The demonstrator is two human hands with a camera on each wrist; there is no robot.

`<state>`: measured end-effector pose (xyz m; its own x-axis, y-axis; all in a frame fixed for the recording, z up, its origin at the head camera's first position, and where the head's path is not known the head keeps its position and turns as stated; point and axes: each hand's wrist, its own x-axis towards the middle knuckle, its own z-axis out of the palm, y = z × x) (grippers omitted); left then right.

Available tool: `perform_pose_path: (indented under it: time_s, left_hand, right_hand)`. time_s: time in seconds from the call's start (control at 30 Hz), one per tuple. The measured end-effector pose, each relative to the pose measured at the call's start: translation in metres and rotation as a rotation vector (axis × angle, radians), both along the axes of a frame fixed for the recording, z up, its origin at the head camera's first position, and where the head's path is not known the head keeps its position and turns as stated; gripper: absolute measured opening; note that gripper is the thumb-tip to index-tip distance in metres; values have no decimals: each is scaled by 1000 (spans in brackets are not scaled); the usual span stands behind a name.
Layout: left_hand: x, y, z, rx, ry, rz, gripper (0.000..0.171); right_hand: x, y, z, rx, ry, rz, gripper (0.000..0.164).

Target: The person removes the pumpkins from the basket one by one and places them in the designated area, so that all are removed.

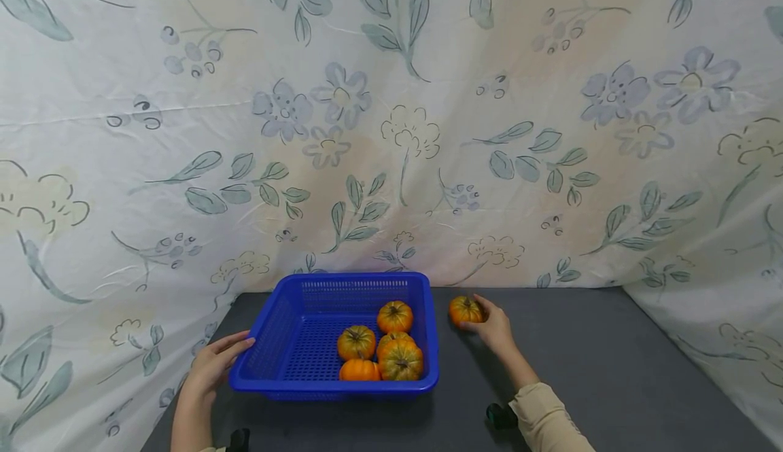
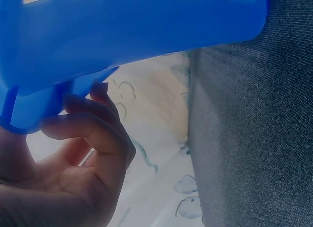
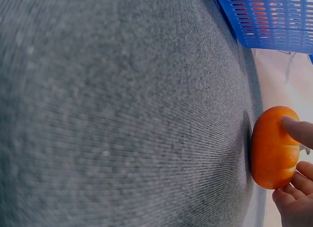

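A blue plastic basket (image 1: 281, 385) with slotted sides stands on the dark table, with several small orange pumpkins (image 1: 401, 359) gathered in its right half. My left hand (image 1: 214, 363) grips the basket's left rim, its fingers bent beneath the rim's edge in the left wrist view (image 2: 93, 148). To the right of the basket, my right hand (image 1: 494, 329) holds another small pumpkin (image 1: 465, 310) between thumb and fingers. In the right wrist view this pumpkin (image 3: 274, 148) is at the table surface or just above it; I cannot tell which.
Dark grey ribbed cloth covers the table (image 1: 581, 357). A floral curtain (image 1: 391, 132) hangs behind the table and along both sides. The basket's back rim is close to the curtain. Dark wrist straps (image 1: 501, 416) show at both forearms.
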<state>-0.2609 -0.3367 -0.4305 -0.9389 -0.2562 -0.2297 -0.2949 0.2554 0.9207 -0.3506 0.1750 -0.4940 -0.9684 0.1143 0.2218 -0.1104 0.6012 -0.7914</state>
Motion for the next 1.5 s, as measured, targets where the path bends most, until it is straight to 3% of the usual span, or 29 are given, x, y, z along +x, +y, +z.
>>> perform_pose_path:
  time_s: [0.63, 0.9, 1.5]
  left_hand:
    - [-1, -1, -2, 2, -9, 5, 78]
    - [-2, -1, -2, 8, 0, -3, 77]
    - [-1, 0, -2, 11, -10, 11, 79]
  right_hand:
    - [4, -2, 6, -35, -15, 9, 70]
    - [7, -7, 21, -34, 20, 13, 72]
    - [25, -38, 58, -141, -3, 148, 76]
